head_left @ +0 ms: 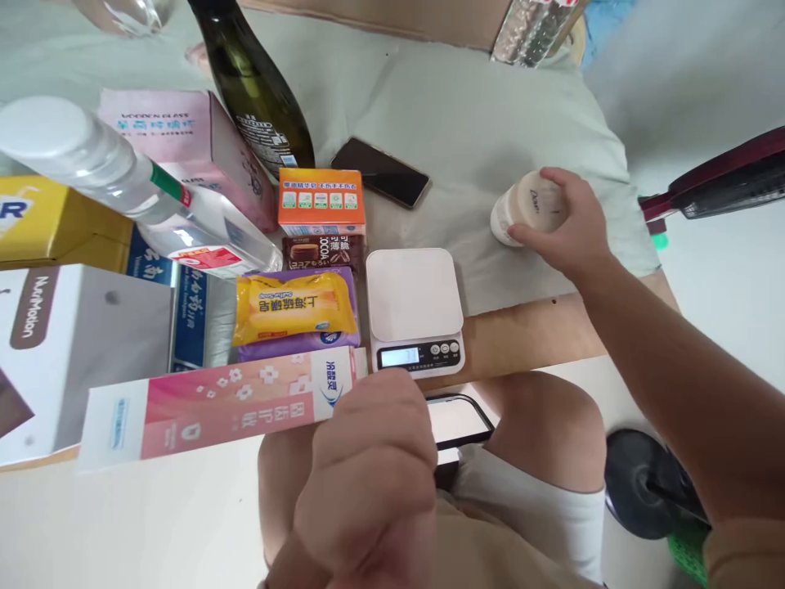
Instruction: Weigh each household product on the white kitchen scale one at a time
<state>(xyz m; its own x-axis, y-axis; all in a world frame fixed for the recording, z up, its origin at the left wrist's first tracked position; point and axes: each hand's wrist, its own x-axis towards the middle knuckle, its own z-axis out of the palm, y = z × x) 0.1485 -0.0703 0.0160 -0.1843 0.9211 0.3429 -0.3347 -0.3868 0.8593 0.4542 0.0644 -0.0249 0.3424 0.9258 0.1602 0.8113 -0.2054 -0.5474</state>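
My right hand grips a white Dove bottle lying on its side on the grey cloth at the right of the table. My left hand is close to the camera, its fingers closed around the right end of a long pink and white toothpaste box held level above the table's near edge. A white kitchen scale with a lit display sits between the two hands, its platform bare.
Left of the scale lie a yellow soap bar, a chocolate pack and an orange box. A dark wine bottle, clear water bottle, pink box, and black phone stand behind. Another phone rests on my lap.
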